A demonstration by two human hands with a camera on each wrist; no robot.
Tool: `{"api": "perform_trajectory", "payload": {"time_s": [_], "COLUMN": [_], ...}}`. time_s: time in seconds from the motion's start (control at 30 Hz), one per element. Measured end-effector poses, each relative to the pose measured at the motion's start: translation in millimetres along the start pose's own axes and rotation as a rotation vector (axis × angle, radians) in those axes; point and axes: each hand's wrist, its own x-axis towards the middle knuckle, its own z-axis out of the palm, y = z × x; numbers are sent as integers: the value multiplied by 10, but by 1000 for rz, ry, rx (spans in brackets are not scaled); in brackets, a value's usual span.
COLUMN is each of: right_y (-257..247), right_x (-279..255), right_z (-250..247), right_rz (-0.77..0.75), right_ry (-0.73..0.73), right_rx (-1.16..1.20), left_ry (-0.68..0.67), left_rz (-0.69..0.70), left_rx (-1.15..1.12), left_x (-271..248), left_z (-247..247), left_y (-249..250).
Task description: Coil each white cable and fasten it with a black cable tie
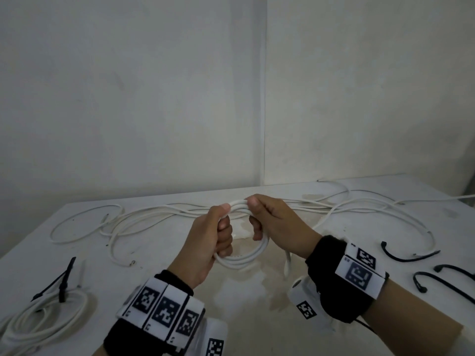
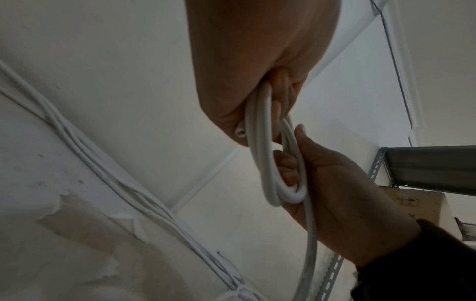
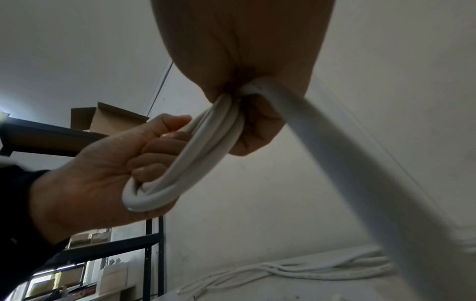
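Observation:
Both hands hold a white cable coil (image 1: 244, 258) above the middle of the table (image 1: 257, 317). My left hand (image 1: 218, 227) grips the coil's left side, fingers curled through the loops (image 3: 180, 163). My right hand (image 1: 259, 214) pinches the top of the coil and curls round its right side (image 2: 291, 169). A loose tail (image 1: 288, 263) hangs from the right hand, seen large in the right wrist view as the tail (image 3: 360, 163). Several uncoiled white cables (image 1: 154, 214) lie across the far table. Black cable ties (image 1: 411, 255) lie at the right.
A finished coil (image 1: 43, 322) with a black tie (image 1: 61, 281) lies at the near left. More black ties (image 1: 442, 281) rest near the right edge. A wall (image 1: 154, 98) rises behind the table. Metal shelves with boxes (image 3: 103, 122) stand off to the side.

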Motion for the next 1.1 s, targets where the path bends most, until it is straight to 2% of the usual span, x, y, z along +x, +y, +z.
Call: {"api": "perform_trajectory", "payload": {"time_s": [0.13, 0.27, 0.4, 0.57, 0.67, 0.87, 0.93, 1.0, 1.1], "right_y": [115, 282, 411, 569, 638, 684, 686, 698, 601], "right_x": [-121, -170, -102, -9, 46, 150, 141, 132, 79], "right_z": [-60, -92, -133, -208, -227, -72, 12, 86, 194], "right_rz": [40, 2, -63, -6, 5, -194, -262, -398, -523], "right_ry": [-65, 85, 171, 28, -8, -51, -99, -158, -243], "right_rx": [37, -135, -171, -337, -450, -753, -852, -945, -981], "left_ry": [66, 154, 225, 329, 390, 503, 514, 530, 563], "left_rz": [20, 69, 142, 206, 239, 340, 354, 358, 352], "left_rx": [-153, -326, -389, -370, -389, -299, -241, -190, -119], "left_x": [68, 164, 167, 118, 101, 137, 174, 209, 258], "left_z": [-131, -300, -485, -665, -764, -770, -722, -667, -586], "left_y": [34, 179, 285, 310, 366, 423, 401, 372, 336]}}
